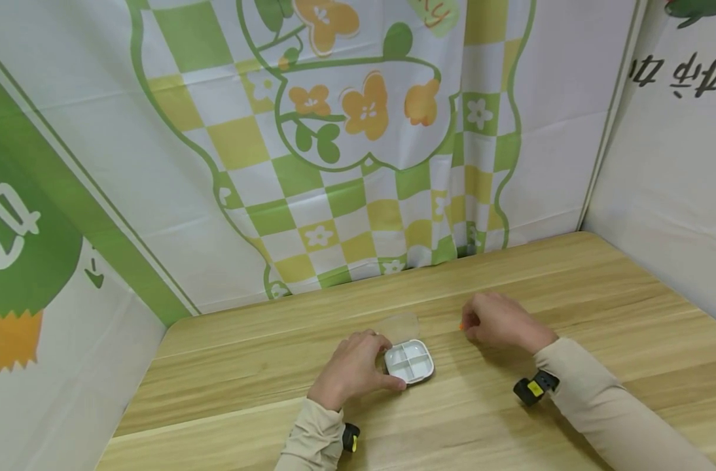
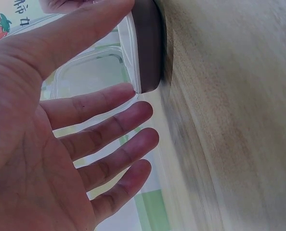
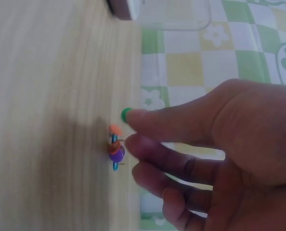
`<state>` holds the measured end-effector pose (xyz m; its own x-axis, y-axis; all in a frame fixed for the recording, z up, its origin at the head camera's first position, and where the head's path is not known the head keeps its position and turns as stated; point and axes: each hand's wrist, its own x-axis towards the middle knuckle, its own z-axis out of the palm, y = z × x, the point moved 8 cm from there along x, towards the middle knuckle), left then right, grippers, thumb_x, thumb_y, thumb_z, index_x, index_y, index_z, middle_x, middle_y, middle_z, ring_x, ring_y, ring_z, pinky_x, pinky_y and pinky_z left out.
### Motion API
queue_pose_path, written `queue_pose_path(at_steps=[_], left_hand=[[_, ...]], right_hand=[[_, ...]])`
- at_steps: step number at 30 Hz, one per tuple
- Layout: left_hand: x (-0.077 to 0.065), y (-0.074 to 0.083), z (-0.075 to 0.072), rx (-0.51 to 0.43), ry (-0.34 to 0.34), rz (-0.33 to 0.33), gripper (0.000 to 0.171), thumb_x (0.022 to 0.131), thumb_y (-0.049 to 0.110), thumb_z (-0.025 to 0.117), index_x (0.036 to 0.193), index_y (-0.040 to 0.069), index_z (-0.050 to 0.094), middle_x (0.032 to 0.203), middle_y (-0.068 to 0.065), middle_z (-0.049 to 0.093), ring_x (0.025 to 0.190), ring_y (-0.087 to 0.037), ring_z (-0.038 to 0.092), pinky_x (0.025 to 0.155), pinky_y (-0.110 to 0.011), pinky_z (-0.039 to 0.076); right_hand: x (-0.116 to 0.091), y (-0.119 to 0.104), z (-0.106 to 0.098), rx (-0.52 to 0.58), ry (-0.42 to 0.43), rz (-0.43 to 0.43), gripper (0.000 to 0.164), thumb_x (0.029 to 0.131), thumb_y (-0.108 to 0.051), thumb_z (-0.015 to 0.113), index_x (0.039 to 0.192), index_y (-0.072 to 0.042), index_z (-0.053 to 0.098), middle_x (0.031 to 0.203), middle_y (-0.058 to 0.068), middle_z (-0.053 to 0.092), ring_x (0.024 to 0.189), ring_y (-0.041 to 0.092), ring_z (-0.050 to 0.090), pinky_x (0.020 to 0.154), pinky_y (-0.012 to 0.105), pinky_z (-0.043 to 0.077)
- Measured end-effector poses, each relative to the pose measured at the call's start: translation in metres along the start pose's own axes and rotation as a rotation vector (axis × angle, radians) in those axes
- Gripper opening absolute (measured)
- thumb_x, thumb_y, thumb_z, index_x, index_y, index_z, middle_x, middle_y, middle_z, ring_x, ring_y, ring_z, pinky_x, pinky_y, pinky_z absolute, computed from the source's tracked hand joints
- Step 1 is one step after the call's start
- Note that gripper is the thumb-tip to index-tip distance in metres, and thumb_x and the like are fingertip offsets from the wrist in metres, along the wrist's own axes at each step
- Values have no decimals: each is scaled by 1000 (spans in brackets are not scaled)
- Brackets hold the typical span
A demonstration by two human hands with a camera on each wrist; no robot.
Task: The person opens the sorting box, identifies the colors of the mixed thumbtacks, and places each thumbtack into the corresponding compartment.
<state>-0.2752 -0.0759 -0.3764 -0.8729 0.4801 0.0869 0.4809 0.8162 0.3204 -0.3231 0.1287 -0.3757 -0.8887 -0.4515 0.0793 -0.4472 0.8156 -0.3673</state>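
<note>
A small pill box (image 1: 410, 361) with a white tray of several compartments and a dark base lies on the table, its clear lid (image 1: 400, 327) folded back. My left hand (image 1: 356, 367) grips the box at its left side between thumb and index finger; the other fingers extend past it. To the right, my right hand (image 1: 502, 322) is low over the table with curled fingers. In the right wrist view, it pinches a green thumbtack (image 3: 126, 115) at the thumb tip. Just below lie several thumbtacks, including an orange one (image 3: 115, 129) and a purple one (image 3: 117, 154), some with pins pointing up.
The wooden table (image 1: 234, 386) extends around both hands. A printed cloth (image 1: 358, 216) with green and yellow checks hangs along its back edge. White panels stand at the left and right (image 1: 670, 196). Black wrist cameras sit on both forearms.
</note>
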Motion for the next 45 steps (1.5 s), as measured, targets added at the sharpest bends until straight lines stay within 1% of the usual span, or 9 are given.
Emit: queue_pose_path(at_steps=[3, 8, 13, 18, 23, 30, 36, 45], left_hand=[[0, 0, 0, -2, -3, -6, 63, 59, 51, 78, 104, 9, 64, 94, 2, 60, 88, -13, 52, 80, -34, 39], [-1, 0, 1, 0, -4, -11, 63, 59, 51, 78, 105, 9, 64, 95, 2, 60, 89, -13, 52, 81, -35, 39], [0, 0, 0, -4, 1, -9, 63, 59, 50, 78, 104, 9, 64, 94, 2, 60, 88, -13, 52, 81, -35, 39], [1, -1, 2, -2, -3, -11, 64, 59, 50, 78, 105, 9, 64, 95, 1, 60, 88, -14, 52, 79, -34, 39], [2, -2, 2, 6, -7, -13, 64, 59, 51, 78, 105, 9, 64, 96, 1, 60, 89, -15, 53, 79, -35, 40], [2, -2, 2, -9, -7, -18, 64, 59, 50, 78, 105, 8, 63, 97, 0, 60, 90, -16, 53, 79, -35, 39], [2, -2, 3, -9, -9, -23, 65, 58, 50, 79, 105, 8, 63, 98, 0, 60, 91, -16, 53, 80, -35, 39], [1, -2, 2, -1, -12, -24, 65, 59, 51, 78, 106, 9, 63, 99, -1, 60, 92, -17, 53, 80, -36, 39]], right_hand=[[1, -2, -2, 37, 9, -3, 10, 77, -11, 67, 74, -19, 62, 70, -8, 53, 67, 12, 48, 60, 30, 40], [3, -5, -4, 127, 16, -6, 10, 79, -9, 64, 76, -19, 63, 71, -7, 55, 68, 11, 50, 62, 30, 42], [3, -9, -7, 191, 46, -40, 10, 80, -9, 64, 77, -19, 63, 71, -7, 56, 67, 11, 51, 61, 29, 43], [4, -14, -10, 197, 75, -78, 7, 80, -15, 67, 77, -21, 64, 70, -10, 56, 66, 9, 51, 61, 28, 43], [4, -21, -12, 215, 90, -110, 8, 79, -14, 68, 77, -21, 64, 69, -11, 55, 65, 9, 52, 60, 28, 44], [4, -29, -13, 217, 85, -130, 8, 79, -15, 68, 77, -21, 64, 69, -10, 55, 65, 9, 51, 60, 28, 43], [7, -39, -10, 204, 70, -164, 7, 79, -16, 68, 78, -21, 63, 71, -11, 55, 67, 8, 51, 61, 27, 43], [15, -56, -6, 209, 59, -197, 7, 80, -17, 67, 77, -22, 63, 68, -12, 54, 64, 7, 50, 60, 27, 43]])
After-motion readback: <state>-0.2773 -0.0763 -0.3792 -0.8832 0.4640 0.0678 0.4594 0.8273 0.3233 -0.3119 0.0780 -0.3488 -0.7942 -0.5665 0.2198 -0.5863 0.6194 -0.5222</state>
